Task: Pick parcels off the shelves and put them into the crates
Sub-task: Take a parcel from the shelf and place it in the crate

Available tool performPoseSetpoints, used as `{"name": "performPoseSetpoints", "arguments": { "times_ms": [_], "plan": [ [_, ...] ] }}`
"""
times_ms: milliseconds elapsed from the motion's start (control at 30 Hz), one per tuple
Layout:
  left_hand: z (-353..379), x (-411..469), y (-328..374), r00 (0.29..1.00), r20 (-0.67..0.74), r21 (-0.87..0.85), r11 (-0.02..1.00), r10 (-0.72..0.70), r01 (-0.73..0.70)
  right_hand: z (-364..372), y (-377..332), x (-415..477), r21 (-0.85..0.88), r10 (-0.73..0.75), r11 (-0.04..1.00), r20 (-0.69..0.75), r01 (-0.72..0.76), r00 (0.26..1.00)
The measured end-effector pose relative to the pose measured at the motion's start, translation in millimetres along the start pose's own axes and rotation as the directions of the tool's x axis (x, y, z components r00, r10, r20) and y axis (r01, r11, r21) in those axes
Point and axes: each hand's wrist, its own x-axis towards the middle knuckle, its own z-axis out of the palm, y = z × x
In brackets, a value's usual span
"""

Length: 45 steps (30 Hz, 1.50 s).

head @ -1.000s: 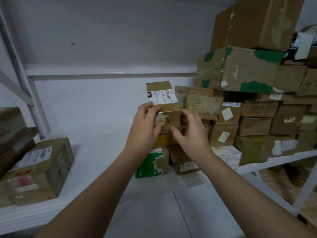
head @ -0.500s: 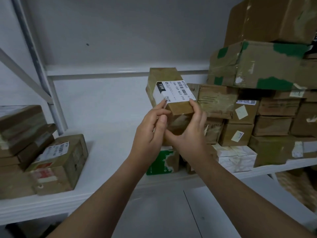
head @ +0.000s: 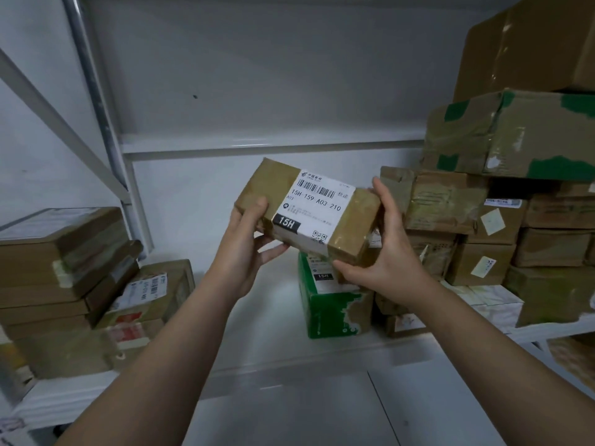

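Whereas half a second ago the two hands sat close together under a parcel standing on end, the taped brown parcel (head: 267,188) now lies crosswise at the centre of the frame, with its white shipping label (head: 317,204) turned up to the camera and reading 15H. It is held in the air, off the pile it lay on a second ago. The left hand (head: 244,249) grips the left end, thumb on top and fingers curled beneath. The right hand (head: 389,252) clamps the right end, fingers wrapped over the far edge and thumb under the near corner.

Below runs a white metal shelf (head: 244,317) against a pale wall (head: 257,75), with a grey upright post (head: 93,91) at upper left.

A green-and-white carton (head: 335,307) stands on the shelf just under the parcel. At lower left sits a stack of flat brown cartons (head: 64,259). Another labelled carton (head: 151,294) lies beside it, its print too blurred to read. At right rises a tall pile of brown boxes (head: 483,226) topped by a large carton with green patches (head: 515,133). All appear taped shut, so their contents cannot be told.
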Motion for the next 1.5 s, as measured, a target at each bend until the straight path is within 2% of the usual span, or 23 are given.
{"name": "performPoseSetpoints", "arguments": {
  "times_ms": [100,200,367,533,700,800,900,1000,1133,1267,1367,1400,1500],
  "plan": [
    [-6.6,-2.8,-4.1,0.993,-0.01,-0.082,0.99,0.118,-0.118,9.2,-3.1,5.7,-0.098,-0.059,0.994,-0.084,0.051,0.995],
    [-11.4,-6.6,-6.2,0.98,-0.028,-0.119,0.973,0.195,-0.197,22.4,-7.1,7.7,0.007,-0.055,0.998,-0.136,0.057,0.989],
    [-23.0,-11.7,-8.5,0.976,-0.1,-0.172,0.962,0.195,-0.21,39.7,-14.6,12.5,-0.023,-0.075,0.997,-0.141,0.073,0.987],
    [-36.2,-14.7,-8.2,0.97,-0.141,-0.138,0.967,0.196,-0.215,52.6,-19.2,15.0,-0.008,-0.082,0.997,-0.121,0.082,0.989],
    [-50.3,-19.0,-0.9,0.974,-0.141,0.105,0.981,0.177,-0.163,55.4,-16.3,16.5,0.061,-0.042,0.997,-0.106,0.049,0.993],
    [-59.2,-25.3,4.9,0.956,-0.118,0.32,0.922,0.268,-0.219,51.6,-15.5,17.8,0.093,0.031,0.995,-0.077,-0.023,0.997],
    [-68.1,-29.2,6.8,0.942,-0.049,0.388,0.875,0.332,-0.288,55.5,-21.9,17.0,0.085,0.101,0.992,-0.036,-0.098,0.994],
    [-75.8,-31.4,7.5,0.913,-0.078,0.495,0.81,0.401,-0.314,62.8,-28.8,14.5,0.136,0.113,0.985,-0.04,-0.106,0.993],
    [-89.3,-37.8,6.8,0.911,-0.108,0.576,0.772,0.398,-0.269,74.2,-31.8,12.2,0.291,0.127,0.948,0.024,-0.128,0.992],
    [-102.5,-50.7,6.3,0.89,-0.17,0.636,0.737,0.424,-0.23,92.3,-34.0,8.4,0.356,0.094,0.927,0.084,-0.118,0.992],
    [-118.9,-60.1,10.9,0.906,-0.171,0.774,0.622,0.388,-0.12,113.3,-38.7,8.7,0.36,0.059,0.93,0.059,-0.076,0.997],
    [-125.8,-64.0,13.6,0.903,-0.141,0.846,0.523,0.406,-0.104,121.6,-39.9,8.5,0.344,0.06,0.937,0.033,-0.068,0.998],
    [-145.8,-77.8,24.8,0.85,0.086,0.98,0.108,0.52,-0.165,151.8,-48.3,6.9,0.171,0.034,0.985,-0.07,-0.021,0.997]
  ]
}}
